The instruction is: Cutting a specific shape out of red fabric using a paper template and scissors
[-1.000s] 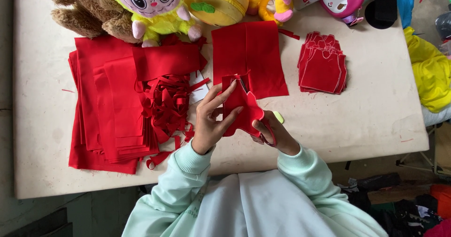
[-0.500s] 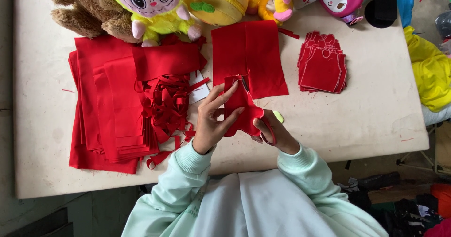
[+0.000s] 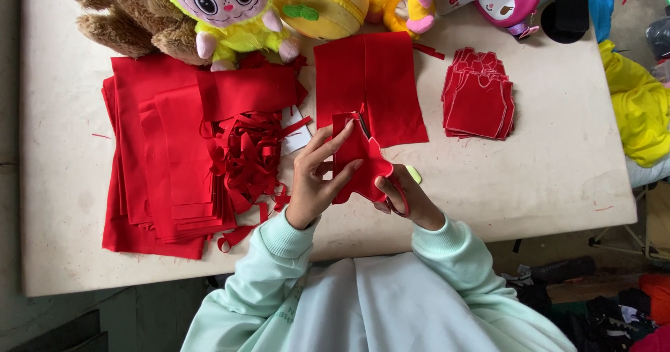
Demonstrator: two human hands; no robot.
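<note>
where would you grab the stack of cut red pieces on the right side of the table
Take the stack of cut red pieces by its lower straight edge, coming from the near side. It lies flat and fanned on the table, so fingers could slide under that bare edge and pinch all the layers together.

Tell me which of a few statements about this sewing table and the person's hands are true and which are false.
1. Both hands hold a red fabric piece above the table. True: the left hand grips its left side, and the right hand its lower right.
2. The stack of cut red shapes lies left of the person. False: it lies to the right, apart from the hands.
3. A tangle of red scrap strips lies beside the big red fabric pile. True.
4. The plush toys sit along the near table edge. False: they line the far edge.
5. The sleeves are dark blue. False: pale mint green.
</note>
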